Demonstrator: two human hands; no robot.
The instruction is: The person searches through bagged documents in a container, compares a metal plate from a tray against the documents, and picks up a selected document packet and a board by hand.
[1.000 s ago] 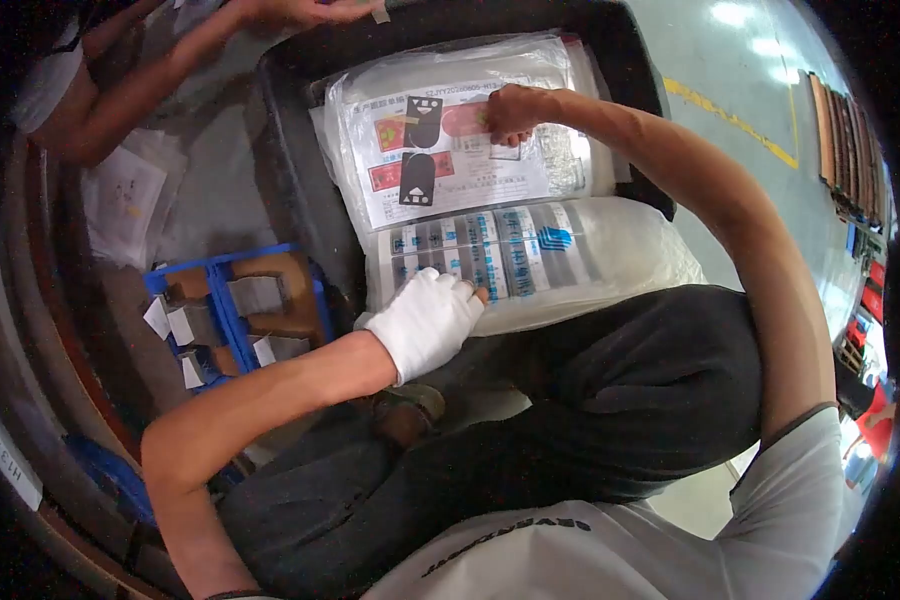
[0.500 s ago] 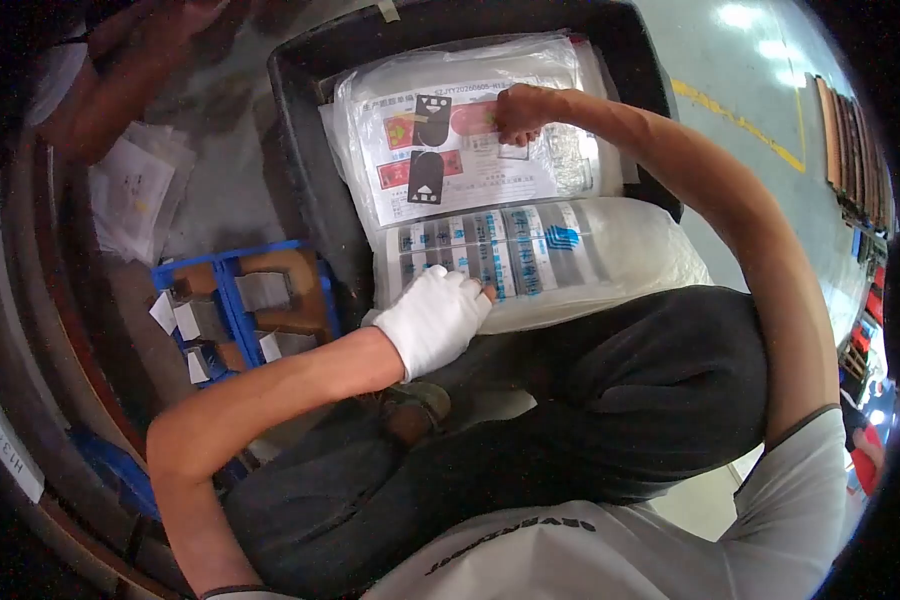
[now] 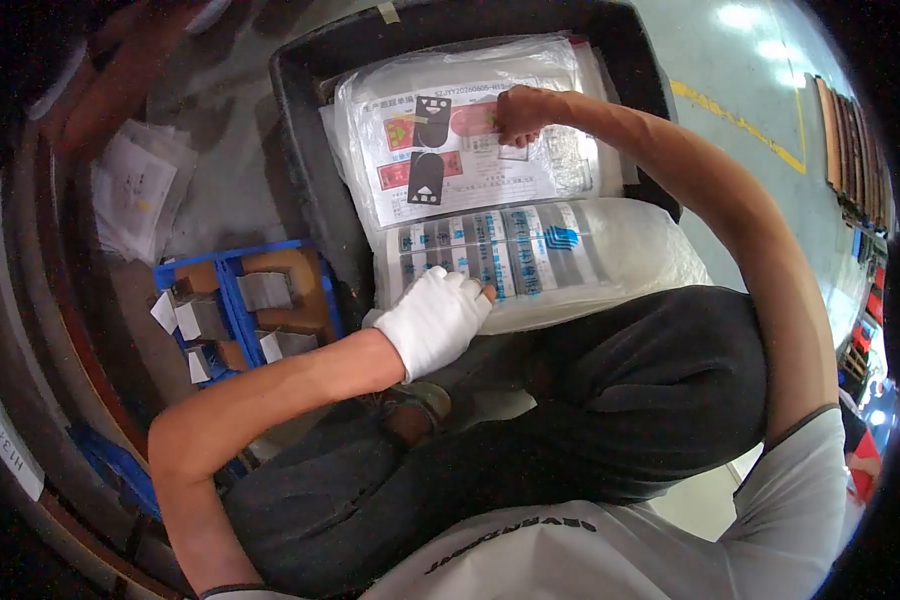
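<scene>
My left hand (image 3: 438, 320), in a white glove with a bare fingertip showing, rests with curled fingers on the near edge of a plastic-wrapped pack (image 3: 630, 245) with blue print. My bare right hand (image 3: 519, 114) lies closed on the right part of a printed sheet (image 3: 510, 180); whatever its fingers may hold is hidden. Two dark flat pieces with cut-out shapes, an upper one (image 3: 432, 125) and a lower one (image 3: 426, 180), lie on the sheet. Beneath the sheet is clear plastic wrapping (image 3: 450, 65). Everything sits in a black bin (image 3: 315, 200).
Blue divided trays (image 3: 225, 285) with grey parts and white cards stand left of the bin. Bagged papers (image 3: 135, 190) lie beyond them. Another person's arm (image 3: 120, 60) is at the upper left. A stack of brown boards (image 3: 840, 150) stands at the far right.
The view has shifted slightly, moving the bin a little rightward in the picture. The other person's hand has drawn back from the bin's top edge. My hands keep their places.
</scene>
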